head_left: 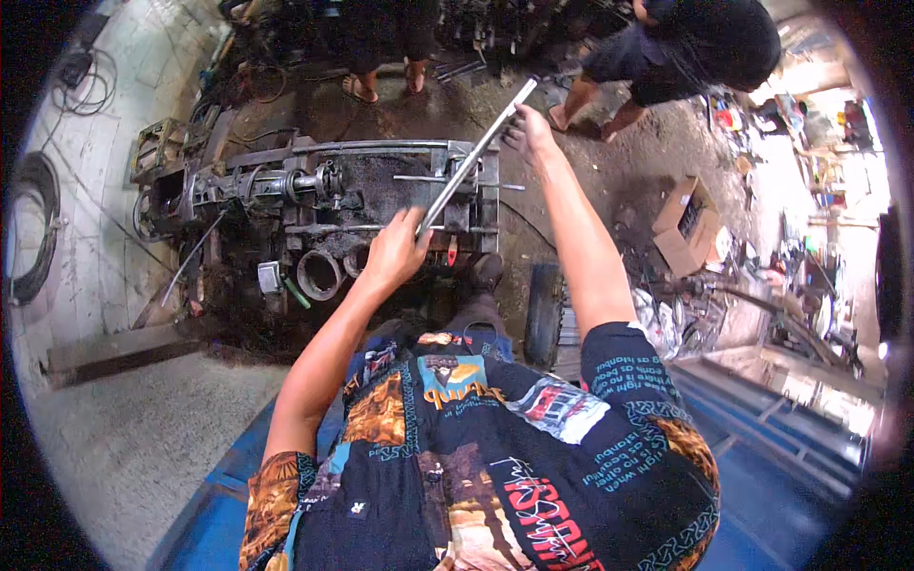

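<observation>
A long straight metal rod (479,157) slants over the right end of a machine, its far tip up and to the right. My left hand (398,249) is closed around the rod's near, lower end, slightly blurred. Close beside the rod's far part is my right hand (530,138), fingers apart and palm toward the metal; whether it touches the rod is hard to tell. Beneath lies the greasy lathe-like machine (314,181), with a spindle at its left and rails running right. A thinner rod (428,179) lies across the machine's right part.
A metal ring (319,275) and a small pale box (270,278) sit along the machine's near side. Two people stand beyond it, one person (700,52) at right. An open cardboard box (687,226) is on the floor at right, near scattered scrap. A coiled hose (33,228) hangs left.
</observation>
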Available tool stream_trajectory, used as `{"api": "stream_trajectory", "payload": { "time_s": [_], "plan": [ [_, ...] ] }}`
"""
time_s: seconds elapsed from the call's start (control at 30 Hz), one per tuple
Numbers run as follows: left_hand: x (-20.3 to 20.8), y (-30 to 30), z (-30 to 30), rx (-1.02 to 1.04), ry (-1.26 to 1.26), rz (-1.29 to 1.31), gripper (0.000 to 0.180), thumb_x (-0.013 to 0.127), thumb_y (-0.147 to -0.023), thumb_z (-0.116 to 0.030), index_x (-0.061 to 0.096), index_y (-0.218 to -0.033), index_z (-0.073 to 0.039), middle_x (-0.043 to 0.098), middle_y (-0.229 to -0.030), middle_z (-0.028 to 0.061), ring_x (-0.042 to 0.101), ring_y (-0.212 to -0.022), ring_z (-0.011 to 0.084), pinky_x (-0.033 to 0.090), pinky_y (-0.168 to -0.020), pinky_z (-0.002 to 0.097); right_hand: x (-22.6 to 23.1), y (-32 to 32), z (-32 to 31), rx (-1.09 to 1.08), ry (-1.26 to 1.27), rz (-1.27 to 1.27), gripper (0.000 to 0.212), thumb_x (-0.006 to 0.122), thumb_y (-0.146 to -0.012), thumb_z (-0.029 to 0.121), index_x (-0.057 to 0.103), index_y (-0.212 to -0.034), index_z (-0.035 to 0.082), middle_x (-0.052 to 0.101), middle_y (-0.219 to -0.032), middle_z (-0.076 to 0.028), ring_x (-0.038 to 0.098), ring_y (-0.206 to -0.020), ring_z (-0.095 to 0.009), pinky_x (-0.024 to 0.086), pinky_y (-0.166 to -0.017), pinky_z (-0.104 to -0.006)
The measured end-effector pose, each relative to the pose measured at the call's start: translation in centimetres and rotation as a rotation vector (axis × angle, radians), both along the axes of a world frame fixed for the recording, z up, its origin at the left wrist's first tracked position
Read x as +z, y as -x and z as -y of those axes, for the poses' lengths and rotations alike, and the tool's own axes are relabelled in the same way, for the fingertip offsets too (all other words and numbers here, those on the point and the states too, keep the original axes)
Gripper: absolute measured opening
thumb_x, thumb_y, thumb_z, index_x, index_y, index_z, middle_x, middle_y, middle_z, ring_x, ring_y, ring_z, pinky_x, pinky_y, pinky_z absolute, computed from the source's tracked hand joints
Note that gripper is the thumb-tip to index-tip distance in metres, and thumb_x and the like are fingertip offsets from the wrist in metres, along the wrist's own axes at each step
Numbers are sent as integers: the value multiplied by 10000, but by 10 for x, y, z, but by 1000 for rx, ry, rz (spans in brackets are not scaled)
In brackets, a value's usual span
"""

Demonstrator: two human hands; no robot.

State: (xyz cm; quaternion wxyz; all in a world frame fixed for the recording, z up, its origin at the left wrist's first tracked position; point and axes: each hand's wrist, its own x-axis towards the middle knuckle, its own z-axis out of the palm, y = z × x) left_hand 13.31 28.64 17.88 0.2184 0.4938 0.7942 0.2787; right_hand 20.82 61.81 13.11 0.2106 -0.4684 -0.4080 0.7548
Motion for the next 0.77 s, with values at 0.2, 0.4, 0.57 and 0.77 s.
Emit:
{"api": "stream_trajectory", "payload": {
  "time_s": [0.2,0.4,0.57,0.77],
  "plan": [
    [-11,-29,-2,271,277,-170,198,573,-917,-219,506,-998,-51,656,-774,231,640,-737,444,502,-654,545,-27,33,-73,-274,371,-557,298,432,-947,305,524,-814,55,518,-670,-103,526,-640,-255,448,-622,-396],
    [-26,-16,0,376,283,-474,201,677,-822,-240,595,-870,-64,652,-693,191,659,-675,397,530,-619,499,-26,39,-91,-130,569,-581,449,323,-1008,398,372,-636,152,266,-491,27,257,-447,-135,261,-489,-315],
    [-34,16,0,273,297,-609,221,659,-832,-293,603,-883,-86,656,-686,178,661,-653,381,527,-597,493,-22,10,-82,-183,530,-646,408,384,-984,306,360,-600,170,258,-490,38,251,-441,-133,284,-513,-321],
    [-36,58,-3,85,249,-720,239,677,-819,-318,585,-896,-112,662,-678,152,672,-651,356,537,-582,467,-26,-25,-67,-312,493,-748,402,399,-977,326,377,-610,162,269,-486,25,275,-458,-152,297,-548,-344]
  ]
}}
